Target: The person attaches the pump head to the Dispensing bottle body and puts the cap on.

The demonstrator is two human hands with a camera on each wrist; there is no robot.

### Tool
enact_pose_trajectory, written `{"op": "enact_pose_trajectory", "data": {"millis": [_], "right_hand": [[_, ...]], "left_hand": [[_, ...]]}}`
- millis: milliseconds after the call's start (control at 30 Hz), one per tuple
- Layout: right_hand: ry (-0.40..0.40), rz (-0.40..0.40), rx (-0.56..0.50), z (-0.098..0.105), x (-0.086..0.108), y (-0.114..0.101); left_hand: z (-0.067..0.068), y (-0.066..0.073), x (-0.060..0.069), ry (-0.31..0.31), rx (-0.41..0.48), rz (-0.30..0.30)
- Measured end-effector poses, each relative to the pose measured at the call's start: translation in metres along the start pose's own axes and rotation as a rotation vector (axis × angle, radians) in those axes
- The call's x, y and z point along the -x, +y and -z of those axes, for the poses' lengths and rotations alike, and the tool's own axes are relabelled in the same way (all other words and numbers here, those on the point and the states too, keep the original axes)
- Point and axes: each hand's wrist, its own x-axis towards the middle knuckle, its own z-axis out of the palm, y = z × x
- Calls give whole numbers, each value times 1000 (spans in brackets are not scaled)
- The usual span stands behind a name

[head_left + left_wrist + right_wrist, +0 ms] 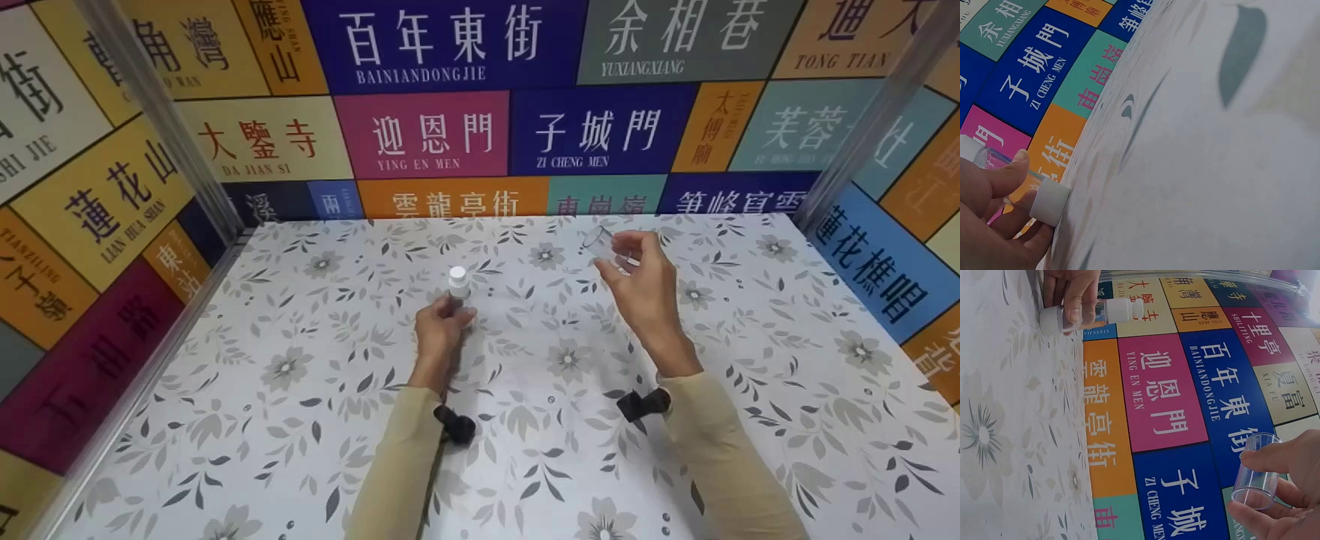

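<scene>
My left hand (439,334) grips a small clear bottle (1100,309) with a white top (458,279) and a white base (1050,202). The bottle stands upright, its base at the tabletop. Off to the right and raised above the table, my right hand (646,281) pinches a clear, see-through cap (1258,478) between thumb and fingers. The cap is tilted, a hollow cylinder with nothing visible inside. A wide gap separates cap and bottle. In the left wrist view, thumb and fingers partly cover the bottle's middle.
A white tabletop (510,420) with a grey flower and leaf print lies under both hands. Coloured panels (420,135) with Chinese lettering rise behind and at both sides. Clear edge strips (161,120) run along the corners. Each wrist wears a black camera mount (456,426).
</scene>
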Motion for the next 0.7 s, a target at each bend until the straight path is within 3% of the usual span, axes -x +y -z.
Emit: {"op": "enact_pose_trajectory", "data": {"millis": [200,467,700], "right_hand": [[-8,42,-27,-8,1,-8],[-10,79,-54,-20,6,-17],[-24,64,-98,-35,6,-30]], "left_hand": [[0,2,-1,-2,7,24],[1,3,1,7,-3,1],[1,3,1,12,-1,0]]}}
